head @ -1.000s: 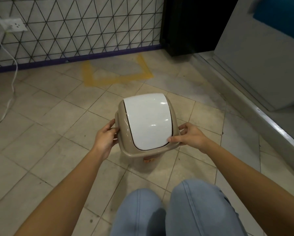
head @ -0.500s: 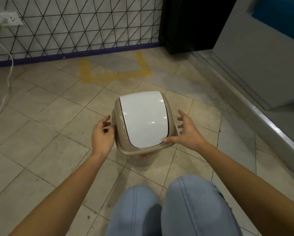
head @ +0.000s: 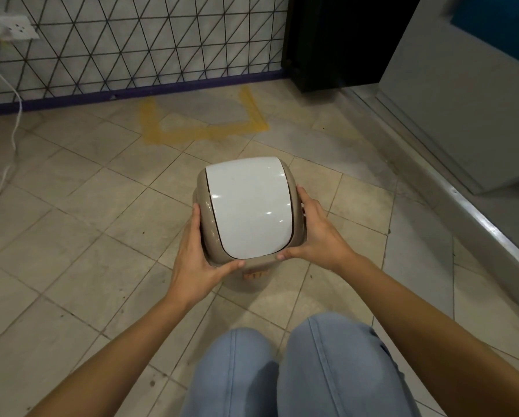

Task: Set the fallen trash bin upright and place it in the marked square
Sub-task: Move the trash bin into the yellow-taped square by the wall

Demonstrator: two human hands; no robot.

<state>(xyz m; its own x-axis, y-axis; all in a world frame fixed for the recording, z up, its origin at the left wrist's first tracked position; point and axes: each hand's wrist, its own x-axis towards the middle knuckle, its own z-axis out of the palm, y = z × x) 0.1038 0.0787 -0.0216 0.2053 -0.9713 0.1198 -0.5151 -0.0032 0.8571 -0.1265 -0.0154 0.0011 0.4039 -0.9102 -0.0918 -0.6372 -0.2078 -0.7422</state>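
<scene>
A small beige trash bin point(head: 249, 207) with a glossy white swing lid stands upright on the tiled floor, seen from above. My left hand point(head: 196, 260) clasps its left side and near corner, thumb under the rim. My right hand point(head: 315, 236) clasps its right side, thumb along the near edge. The marked square point(head: 204, 129) is a faded yellow outline on the floor against the wall, beyond the bin and slightly left, with nothing inside it. Whether the bin's base touches the floor is hidden.
A triangle-patterned wall with a purple baseboard point(head: 132, 91) runs behind the square. A white cable point(head: 14, 136) hangs from a socket point(head: 11, 27) at far left. A black cabinet point(head: 339, 40) and a grey raised ledge point(head: 478, 212) bound the right. My knees point(head: 282, 371) are below.
Both hands slid from loosely touching the lid's sides to a full grip around the bin's top. The bin now sits a little further from me, toward the square.
</scene>
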